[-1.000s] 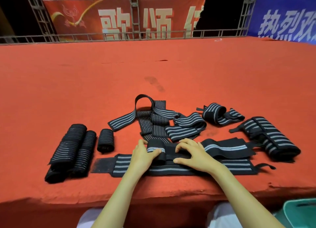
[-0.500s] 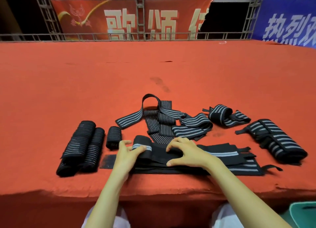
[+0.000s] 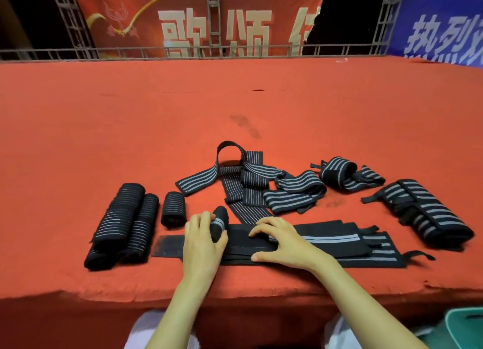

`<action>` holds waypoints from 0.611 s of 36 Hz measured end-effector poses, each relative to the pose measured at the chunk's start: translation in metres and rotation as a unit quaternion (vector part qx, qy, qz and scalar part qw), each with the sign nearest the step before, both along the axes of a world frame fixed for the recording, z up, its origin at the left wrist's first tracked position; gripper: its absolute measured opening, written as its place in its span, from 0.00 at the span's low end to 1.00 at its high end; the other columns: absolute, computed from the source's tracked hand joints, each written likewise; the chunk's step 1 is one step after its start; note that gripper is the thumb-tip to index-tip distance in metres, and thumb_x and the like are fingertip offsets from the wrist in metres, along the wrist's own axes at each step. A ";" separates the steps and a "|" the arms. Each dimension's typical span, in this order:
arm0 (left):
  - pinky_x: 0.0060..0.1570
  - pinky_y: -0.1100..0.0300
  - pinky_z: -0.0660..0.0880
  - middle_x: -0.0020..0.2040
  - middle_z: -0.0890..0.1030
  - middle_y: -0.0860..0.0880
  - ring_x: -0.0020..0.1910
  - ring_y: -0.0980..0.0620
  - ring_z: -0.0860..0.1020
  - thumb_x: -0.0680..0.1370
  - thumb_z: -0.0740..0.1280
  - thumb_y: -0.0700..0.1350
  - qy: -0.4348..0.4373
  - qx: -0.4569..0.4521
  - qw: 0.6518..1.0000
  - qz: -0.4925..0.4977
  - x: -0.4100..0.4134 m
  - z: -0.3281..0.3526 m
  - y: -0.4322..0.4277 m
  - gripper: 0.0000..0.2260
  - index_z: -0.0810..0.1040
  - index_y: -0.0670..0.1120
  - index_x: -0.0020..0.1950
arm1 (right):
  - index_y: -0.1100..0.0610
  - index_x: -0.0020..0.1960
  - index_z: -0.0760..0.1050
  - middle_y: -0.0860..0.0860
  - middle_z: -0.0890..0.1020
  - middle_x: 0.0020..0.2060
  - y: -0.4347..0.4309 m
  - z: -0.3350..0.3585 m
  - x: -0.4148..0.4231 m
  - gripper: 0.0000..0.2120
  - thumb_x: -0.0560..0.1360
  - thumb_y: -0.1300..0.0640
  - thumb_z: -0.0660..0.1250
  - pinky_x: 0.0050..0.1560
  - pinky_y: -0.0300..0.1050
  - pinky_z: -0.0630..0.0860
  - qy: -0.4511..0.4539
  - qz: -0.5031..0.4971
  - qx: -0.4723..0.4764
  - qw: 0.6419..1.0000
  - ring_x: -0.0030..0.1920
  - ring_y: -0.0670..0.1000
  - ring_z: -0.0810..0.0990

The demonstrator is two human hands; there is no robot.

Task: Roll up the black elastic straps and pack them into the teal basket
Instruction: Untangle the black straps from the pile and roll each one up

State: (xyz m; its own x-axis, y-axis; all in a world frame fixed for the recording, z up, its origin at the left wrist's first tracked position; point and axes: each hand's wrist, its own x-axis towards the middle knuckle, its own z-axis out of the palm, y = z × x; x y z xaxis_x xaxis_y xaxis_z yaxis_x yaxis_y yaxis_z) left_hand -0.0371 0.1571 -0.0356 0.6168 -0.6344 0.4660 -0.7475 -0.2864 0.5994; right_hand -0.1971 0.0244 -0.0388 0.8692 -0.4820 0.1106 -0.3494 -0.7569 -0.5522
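A long black strap with grey stripes (image 3: pixel 326 240) lies flat along the near edge of the red table. Its left end is wound into a small roll (image 3: pixel 220 222), and my left hand (image 3: pixel 202 240) grips that roll with fingers and thumb curled round it. My right hand (image 3: pixel 282 240) presses flat on the unrolled part just right of the roll. Three finished rolls (image 3: pixel 122 223) lie to the left. Loose straps (image 3: pixel 251 184) sit in a heap behind my hands. The teal basket (image 3: pixel 462 327) shows at the lower right, below the table edge.
More bundled straps lie at the right (image 3: pixel 423 212) and back right (image 3: pixel 342 172). The red table (image 3: pixel 235 100) stretches far back to a metal railing (image 3: pixel 209 52) with banners. Its front edge runs just below my wrists.
The roll at the strap's left end has moved left and grown as my left hand wound it. My right hand slid left along the flat strap.
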 end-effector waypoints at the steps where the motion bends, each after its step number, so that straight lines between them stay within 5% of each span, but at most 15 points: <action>1: 0.44 0.52 0.72 0.48 0.73 0.47 0.49 0.45 0.71 0.69 0.74 0.40 -0.018 0.000 1.000 -0.010 0.000 -0.001 -0.001 0.13 0.73 0.43 0.49 | 0.42 0.60 0.74 0.41 0.69 0.62 0.000 0.002 -0.002 0.22 0.68 0.39 0.73 0.67 0.41 0.58 0.006 0.000 0.001 1.000 0.63 0.44 0.64; 5: 0.46 0.52 0.74 0.51 0.73 0.50 0.51 0.47 0.73 0.68 0.75 0.42 -0.044 -0.001 0.998 -0.054 -0.004 -0.005 -0.005 0.15 0.75 0.46 0.52 | 0.42 0.61 0.74 0.40 0.67 0.65 -0.004 0.002 -0.010 0.23 0.69 0.41 0.73 0.67 0.38 0.57 0.008 0.004 0.019 1.000 0.65 0.42 0.64; 7: 0.50 0.60 0.69 0.52 0.72 0.52 0.52 0.51 0.71 0.68 0.74 0.54 -0.042 0.010 0.996 -0.083 -0.008 -0.005 -0.006 0.18 0.76 0.48 0.53 | 0.41 0.62 0.74 0.39 0.67 0.66 -0.008 0.000 -0.013 0.24 0.68 0.40 0.73 0.68 0.37 0.59 0.002 0.005 0.036 0.999 0.67 0.40 0.64; 11: 0.57 0.65 0.64 0.52 0.73 0.60 0.54 0.61 0.68 0.72 0.58 0.68 0.023 0.027 0.988 -0.147 -0.015 0.005 -0.007 0.24 0.80 0.52 0.54 | 0.41 0.61 0.74 0.38 0.68 0.64 -0.014 0.000 -0.024 0.25 0.66 0.41 0.76 0.64 0.27 0.60 -0.018 -0.006 0.063 0.998 0.65 0.33 0.66; 13: 0.59 0.65 0.64 0.52 0.75 0.62 0.55 0.63 0.69 0.76 0.54 0.63 0.073 0.029 0.982 -0.172 -0.014 0.009 -0.007 0.22 0.81 0.52 0.55 | 0.41 0.60 0.75 0.37 0.68 0.64 -0.016 0.000 -0.028 0.25 0.65 0.41 0.76 0.62 0.24 0.59 -0.017 -0.013 0.060 0.998 0.64 0.32 0.66; 15: 0.60 0.68 0.65 0.55 0.78 0.60 0.55 0.64 0.71 0.80 0.60 0.51 0.099 0.026 0.978 -0.179 -0.010 0.011 -0.009 0.12 0.79 0.52 0.58 | 0.41 0.60 0.74 0.36 0.69 0.63 -0.017 -0.002 -0.032 0.25 0.66 0.40 0.75 0.62 0.24 0.58 -0.012 -0.018 0.055 0.998 0.63 0.31 0.66; 17: 0.56 0.75 0.65 0.56 0.80 0.58 0.55 0.68 0.73 0.78 0.65 0.41 0.138 0.032 0.972 -0.187 -0.005 0.013 -0.008 0.13 0.78 0.52 0.61 | 0.40 0.61 0.73 0.33 0.69 0.62 -0.018 -0.004 -0.035 0.26 0.65 0.37 0.73 0.65 0.31 0.59 -0.006 -0.025 0.035 0.999 0.64 0.34 0.66; 22: 0.48 0.70 0.69 0.56 0.75 0.51 0.55 0.54 0.75 0.72 0.74 0.41 0.264 0.032 0.954 -0.138 0.003 0.012 -0.010 0.18 0.75 0.53 0.59 | 0.41 0.56 0.71 0.30 0.69 0.57 -0.020 -0.005 -0.036 0.26 0.63 0.31 0.69 0.65 0.39 0.62 -0.005 -0.040 0.004 0.999 0.60 0.38 0.68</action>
State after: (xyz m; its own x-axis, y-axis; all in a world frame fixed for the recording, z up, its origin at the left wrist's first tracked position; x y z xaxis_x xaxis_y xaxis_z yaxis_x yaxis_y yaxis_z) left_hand -0.0340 0.1475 -0.0234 0.5598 -0.8237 0.0904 -0.3979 -0.1715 0.9013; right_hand -0.2329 0.0040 -0.0438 0.8270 -0.5502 0.1151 -0.4021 -0.7221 -0.5629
